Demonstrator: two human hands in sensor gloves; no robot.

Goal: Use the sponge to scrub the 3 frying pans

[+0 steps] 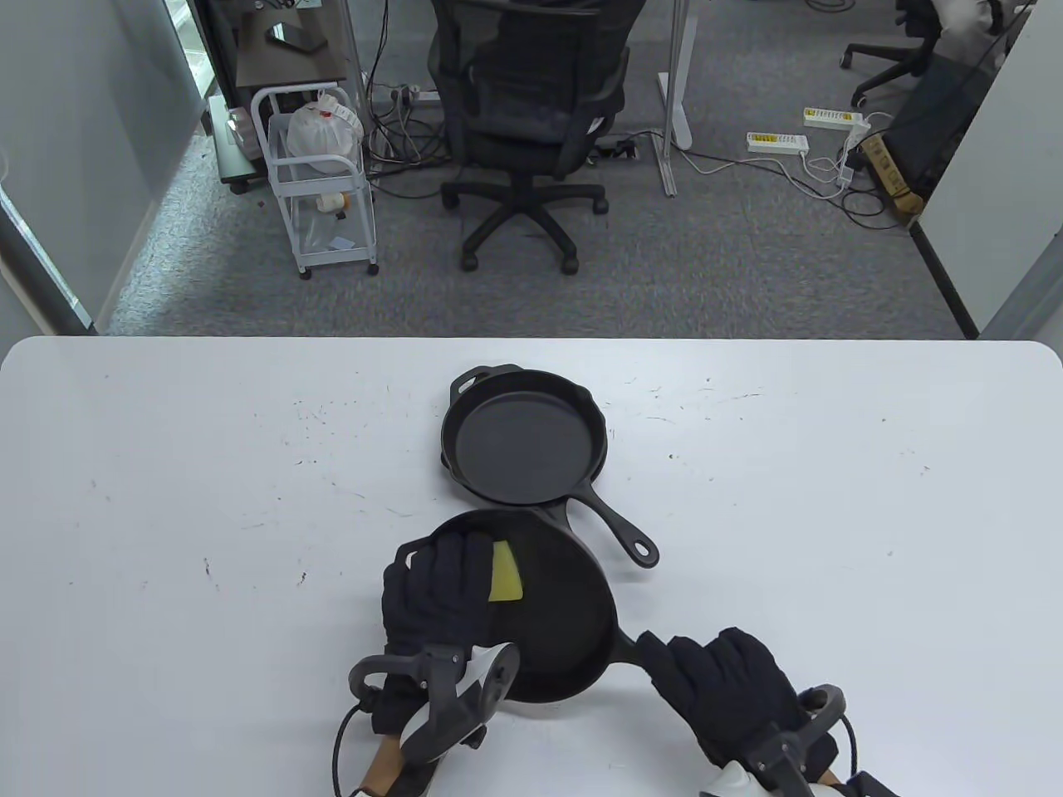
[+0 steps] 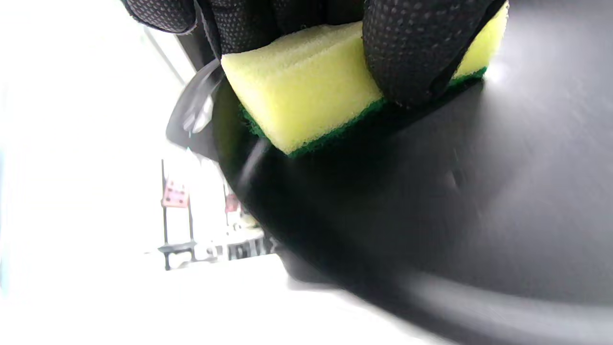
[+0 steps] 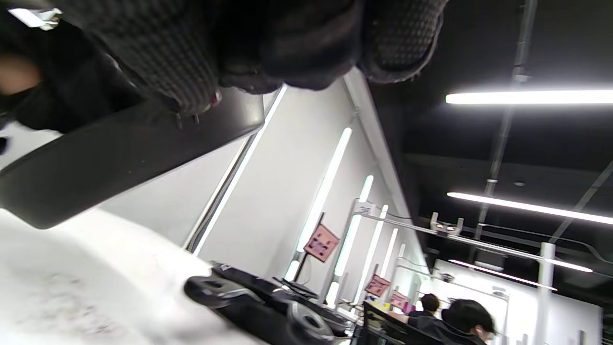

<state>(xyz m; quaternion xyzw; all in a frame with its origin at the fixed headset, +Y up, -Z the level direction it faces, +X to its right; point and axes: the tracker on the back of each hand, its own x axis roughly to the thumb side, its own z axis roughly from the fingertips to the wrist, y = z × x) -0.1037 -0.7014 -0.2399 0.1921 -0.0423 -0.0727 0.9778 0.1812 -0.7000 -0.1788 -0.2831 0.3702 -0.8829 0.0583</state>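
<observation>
White table [image 1: 208,432], pans grouped right of its centre and toward the near edge. Near pan [image 1: 565,614]: black cast iron, lying close to the near edge, its handle running off to the right. Left hand [image 1: 436,594] reaches in over the pan's left rim, fingers curled down on a yellow sponge [image 1: 504,573] with a green scouring face; the sponge sits on the pan floor at its upper left, near the rim. Left wrist view confirms: sponge [image 2: 306,96] lies green side down against the dark pan surface [image 2: 455,201], a gloved fingertip [image 2: 416,52] bearing on its top edge, other fingers clamped behind it. Right hand [image 1: 722,677] lies at the near pan's handle, fingers bent round it where it leaves the pan wall; the handle itself is hidden under the glove. Right wrist view is steeply tilted: gloved fingers [image 3: 268,43] bunched at the top, a dark bar beneath them, but the grip is too blurred to read closely there. Far pan [image 1: 523,436]: second black skillet, just behind the near one toward the table's far edge, rims nearly touching; helper loop at upper left, long handle [image 1: 619,531] pointing toward the near right. It appears to rest on another pan, an extra rim showing at its left side, though I cannot tell for certain.
</observation>
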